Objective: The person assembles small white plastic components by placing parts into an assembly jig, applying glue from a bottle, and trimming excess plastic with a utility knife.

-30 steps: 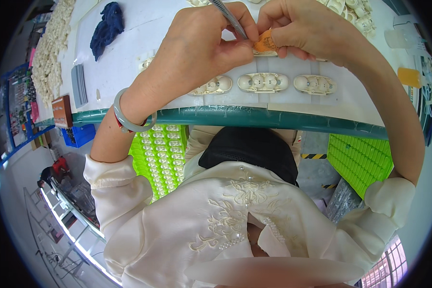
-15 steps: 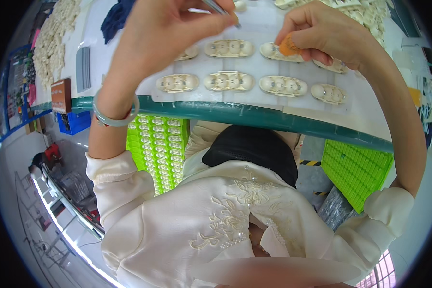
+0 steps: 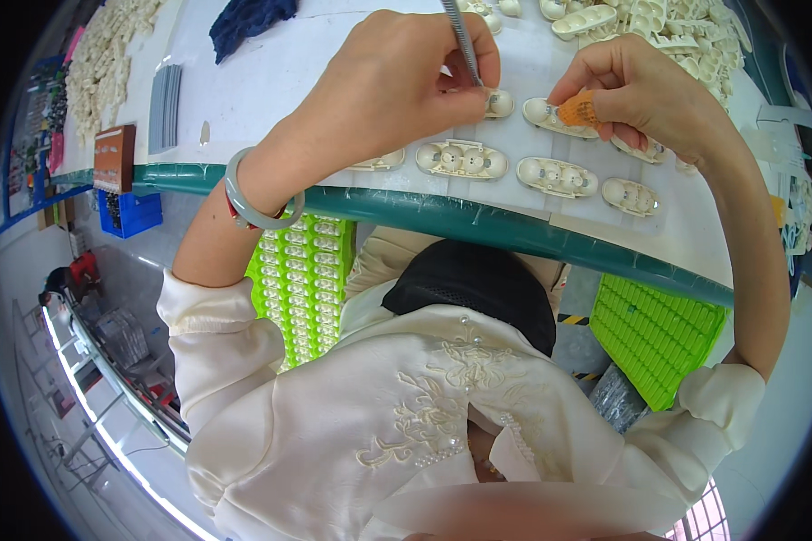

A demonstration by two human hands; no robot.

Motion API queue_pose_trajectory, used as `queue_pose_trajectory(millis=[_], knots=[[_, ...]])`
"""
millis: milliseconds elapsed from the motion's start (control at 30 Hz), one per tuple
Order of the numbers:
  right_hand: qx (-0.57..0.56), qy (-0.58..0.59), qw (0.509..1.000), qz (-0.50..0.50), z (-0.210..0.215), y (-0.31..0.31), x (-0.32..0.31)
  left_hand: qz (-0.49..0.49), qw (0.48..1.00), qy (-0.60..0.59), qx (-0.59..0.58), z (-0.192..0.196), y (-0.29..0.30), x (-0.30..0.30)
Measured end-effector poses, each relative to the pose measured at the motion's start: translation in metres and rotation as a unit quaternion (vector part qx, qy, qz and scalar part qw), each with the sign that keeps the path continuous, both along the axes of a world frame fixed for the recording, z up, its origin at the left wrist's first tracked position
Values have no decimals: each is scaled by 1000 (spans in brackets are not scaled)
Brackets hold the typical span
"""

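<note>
Head view: a cream oval case [image 3: 501, 104] sits on the white table [image 3: 235, 104], partly hidden by the left hand [image 3: 415, 77], which pinches a slim silver tool [image 3: 461, 43] close to it. Just right, the right hand [image 3: 651, 95] curls over a second case [image 3: 539, 113], an orange cover [image 3: 578, 109] seemingly on its thumb; whether it grips, I cannot tell. More cases [image 3: 461, 160] line the near edge [image 3: 406, 201]; a blue cloth [image 3: 251, 25] lies beyond.

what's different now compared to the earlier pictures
The left hand, holding the metal tool, moved left from the cream part at the right hand to the next cream part. No letting go is visible. The right hand stays where it was, orange piece at its fingertips; the front row of cream parts looks undisturbed.
</note>
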State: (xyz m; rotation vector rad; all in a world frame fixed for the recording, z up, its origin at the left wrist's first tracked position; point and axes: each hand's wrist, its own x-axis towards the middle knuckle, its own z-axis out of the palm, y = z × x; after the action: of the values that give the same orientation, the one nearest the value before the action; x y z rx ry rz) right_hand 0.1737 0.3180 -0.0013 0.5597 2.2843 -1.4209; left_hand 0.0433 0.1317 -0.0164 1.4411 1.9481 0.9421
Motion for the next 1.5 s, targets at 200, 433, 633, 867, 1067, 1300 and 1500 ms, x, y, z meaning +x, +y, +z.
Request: queue_pose_trajectory(millis=[200,433,633,867,1067,1300,1500], knots=[[34,115,993,-25,2,-16,-7,-17,998,66,-8,0,2,0],[-58,37,997,-28,-16,-32,-24,-23,996,85,-4,-2,2,-1],[-80,30,996,-36,-10,-39,-28,92,985,-105,98,-3,-15,-34],[-123,-22,992,-34,-7,-27,-31,114,984,-134,-16,20,-19,-7],[-127,-44,990,-47,-8,-30,-37,66,994,-81,-16,4,-24,-12],[-118,-38,992,-25,-10,-30,-39,74,997,-19,16,-4,-20,-2],[-99,-11,995,-8,-10,-27,-33,68,998,11,9,-2,-16,0]])
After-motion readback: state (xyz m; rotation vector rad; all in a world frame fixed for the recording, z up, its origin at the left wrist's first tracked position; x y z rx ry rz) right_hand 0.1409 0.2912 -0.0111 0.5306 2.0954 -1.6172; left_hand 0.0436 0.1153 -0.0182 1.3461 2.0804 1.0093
